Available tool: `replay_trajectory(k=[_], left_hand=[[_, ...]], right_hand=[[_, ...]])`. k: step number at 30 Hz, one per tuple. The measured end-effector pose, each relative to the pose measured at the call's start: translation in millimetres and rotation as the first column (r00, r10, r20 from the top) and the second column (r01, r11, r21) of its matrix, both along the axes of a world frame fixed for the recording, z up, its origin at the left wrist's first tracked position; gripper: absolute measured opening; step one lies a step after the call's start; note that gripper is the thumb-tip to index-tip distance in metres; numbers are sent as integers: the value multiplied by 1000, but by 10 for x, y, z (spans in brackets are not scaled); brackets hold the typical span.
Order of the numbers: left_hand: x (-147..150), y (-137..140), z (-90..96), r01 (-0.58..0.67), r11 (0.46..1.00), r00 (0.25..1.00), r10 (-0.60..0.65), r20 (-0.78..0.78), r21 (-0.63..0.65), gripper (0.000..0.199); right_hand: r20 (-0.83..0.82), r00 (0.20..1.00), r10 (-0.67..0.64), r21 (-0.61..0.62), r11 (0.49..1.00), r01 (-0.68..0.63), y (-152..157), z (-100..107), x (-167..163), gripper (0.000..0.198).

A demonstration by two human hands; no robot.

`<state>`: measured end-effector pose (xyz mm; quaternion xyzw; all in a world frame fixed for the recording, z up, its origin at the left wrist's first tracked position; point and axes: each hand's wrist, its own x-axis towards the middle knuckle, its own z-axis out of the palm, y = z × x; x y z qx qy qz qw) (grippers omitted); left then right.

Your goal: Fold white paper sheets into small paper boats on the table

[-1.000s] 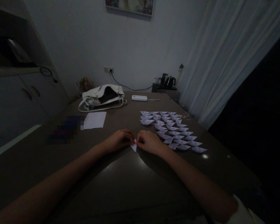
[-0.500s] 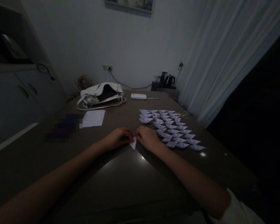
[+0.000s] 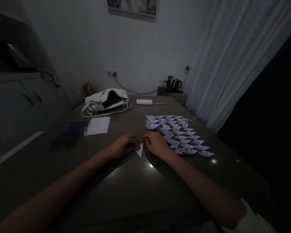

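We have a small folded piece of white paper on the bench, right in front of us and between our two hands, one point of it facing us. The fingers of our left hand pinch its left side. Our right hand lies just beside its upper right corner, fingers bent; we cannot tell whether they touch the paper. Near that hand, to the right and beyond, we see many folded paper boats set close together in slanting rows. A flat white sheet lies beyond our left hand, to the left, with a blurred-out patch beside it. Farther back we see a white handbag, its top gaping, and to its right a slim white device with a short cord.
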<state>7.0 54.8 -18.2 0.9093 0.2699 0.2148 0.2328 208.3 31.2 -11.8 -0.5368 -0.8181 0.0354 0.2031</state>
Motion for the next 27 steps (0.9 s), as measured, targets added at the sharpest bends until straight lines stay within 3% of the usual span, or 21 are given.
replay_trajectory(k=[10, 15, 27], left_hand=[[-14, 5, -18, -8, 995, 999, 12, -43, 95, 12], [-42, 13, -14, -114, 984, 991, 122, -52, 139, 15], [-38, -21, 8, -172, 984, 985, 172, 10, 41, 28]], right_hand=[[40, 997, 69, -51, 996, -67, -34, 27, 53, 13], [-69, 994, 91, -32, 995, -93, 2, 19, 81, 9], [-247, 964, 100, 17, 995, -99, -3, 42, 63, 3]])
